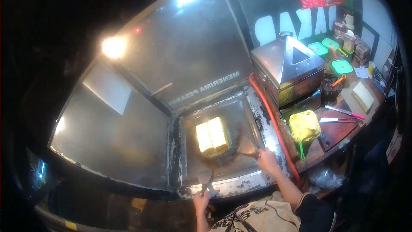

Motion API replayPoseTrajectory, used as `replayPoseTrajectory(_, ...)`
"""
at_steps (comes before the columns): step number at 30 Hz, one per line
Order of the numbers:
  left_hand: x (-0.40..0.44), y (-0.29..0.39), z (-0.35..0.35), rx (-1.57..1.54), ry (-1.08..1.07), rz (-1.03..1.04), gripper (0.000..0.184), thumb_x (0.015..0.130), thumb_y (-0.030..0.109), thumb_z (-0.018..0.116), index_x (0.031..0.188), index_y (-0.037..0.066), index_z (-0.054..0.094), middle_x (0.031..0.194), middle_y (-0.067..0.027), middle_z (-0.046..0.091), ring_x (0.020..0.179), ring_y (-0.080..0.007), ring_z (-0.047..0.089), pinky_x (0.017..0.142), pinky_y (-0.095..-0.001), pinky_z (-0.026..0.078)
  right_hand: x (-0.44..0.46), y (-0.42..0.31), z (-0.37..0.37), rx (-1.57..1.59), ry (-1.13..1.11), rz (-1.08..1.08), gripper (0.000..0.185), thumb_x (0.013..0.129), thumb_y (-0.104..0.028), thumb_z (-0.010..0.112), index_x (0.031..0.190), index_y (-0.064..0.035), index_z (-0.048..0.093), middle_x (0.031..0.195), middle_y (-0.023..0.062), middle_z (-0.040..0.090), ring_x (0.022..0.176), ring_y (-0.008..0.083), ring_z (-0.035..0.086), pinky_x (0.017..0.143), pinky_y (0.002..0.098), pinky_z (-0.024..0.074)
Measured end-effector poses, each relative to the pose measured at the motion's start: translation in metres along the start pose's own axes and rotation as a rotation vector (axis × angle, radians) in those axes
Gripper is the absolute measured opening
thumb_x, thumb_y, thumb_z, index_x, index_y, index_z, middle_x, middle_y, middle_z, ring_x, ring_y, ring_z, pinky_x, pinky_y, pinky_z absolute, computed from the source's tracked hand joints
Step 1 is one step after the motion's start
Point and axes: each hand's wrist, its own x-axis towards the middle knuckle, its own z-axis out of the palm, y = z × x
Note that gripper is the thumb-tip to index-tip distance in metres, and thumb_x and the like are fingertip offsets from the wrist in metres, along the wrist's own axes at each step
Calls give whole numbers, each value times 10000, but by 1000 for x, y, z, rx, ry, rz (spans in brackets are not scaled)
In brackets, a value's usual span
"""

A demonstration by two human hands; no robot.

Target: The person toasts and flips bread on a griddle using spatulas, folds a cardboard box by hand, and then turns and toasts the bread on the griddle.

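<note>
Two pale yellow slabs of bread [217, 132] lie side by side near the middle of a flat griddle [193, 163]. My left hand [201, 203] is closed round the handle of a spatula [205, 176], whose wide blade is over the griddle's front edge. To the right, my right hand [268, 161] is closed on the handle of a second spatula [246, 148]. Its blade is low over the griddle, right of the bread and apart from it. The bread's underside is hidden.
A red hose [274, 124] runs along the griddle's right side. Beyond it stand a metal box with a peaked lid [292, 60], a tub of yellow spread [304, 125], a cutting board [337, 129] with knives, and green-lidded containers [341, 66]. Panels [116, 133] wall the left and back.
</note>
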Motion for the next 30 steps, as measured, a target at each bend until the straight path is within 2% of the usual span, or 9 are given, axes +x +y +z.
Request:
replayPoseTrajectory(3,9,3,0,135,-42,-5,426,785,350,647,1069,34,611,911,-219,662,921,-378,621,800,-418,479,-28,21,4,-135,31,-61,253,718,-101,633,967,-59,643,909,195,587,853,396,587,784,470,470)
replayPoseTrajectory(8,28,-11,-6,335,-127,40,552,768,457,640,1147,58,595,1010,-190,657,993,-339,615,863,-407,477,-45,30,-17,-270,-32,-108,149,736,-146,612,860,-77,657,799,162,625,871,357,606,737,434,481)
replayPoseTrajectory(11,27,27,-32,355,-11,203,481,744,373,697,1100,57,624,967,-161,671,956,-319,629,838,-398,484,-37,11,-52,-234,-34,-176,178,762,-252,643,860,-107,670,789,122,649,800,305,636,731,424,487)
replayPoseTrajectory(13,41,39,-43,76,19,246,375,712,241,738,1033,65,657,880,-132,681,855,-286,652,776,-371,498,-22,-14,-100,-114,78,-314,182,773,-277,654,826,-103,668,770,119,644,768,289,636,700,417,492)
replayPoseTrajectory(15,31,94,-71,114,174,533,268,726,141,690,976,49,665,842,-131,674,770,-258,658,711,-342,509,-6,-52,-158,-25,218,-443,187,778,-281,674,775,-95,660,741,111,639,725,271,634,652,393,496)
replayPoseTrajectory(16,35,111,-78,-19,146,479,262,725,102,682,980,43,664,821,-132,670,743,-245,658,688,-325,512,2,-74,-189,6,304,-503,192,778,-273,688,741,-87,653,722,105,636,699,261,631,619,373,498)
replayPoseTrajectory(20,22,189,-120,-60,157,725,268,733,79,702,995,45,658,793,-102,664,673,-190,641,635,-302,508,30,-153,-293,-35,606,-849,138,812,-173,669,747,-52,656,720,110,649,598,243,619,539,326,476)
replayPoseTrajectory(28,-36,301,-184,28,180,1051,292,728,89,731,1005,40,653,741,-55,630,566,-150,586,569,-268,486,100,-292,-411,-32,1286,-1206,83,791,-13,611,847,-41,665,856,143,672,798,280,653,722,399,538)
replayPoseTrajectory(30,-46,318,-196,33,175,1089,263,738,102,732,983,45,655,715,-57,615,546,-142,571,543,-270,479,113,-321,-442,-381,1332,-1002,268,832,-52,615,1100,-61,633,1004,137,670,893,284,655,788,388,534)
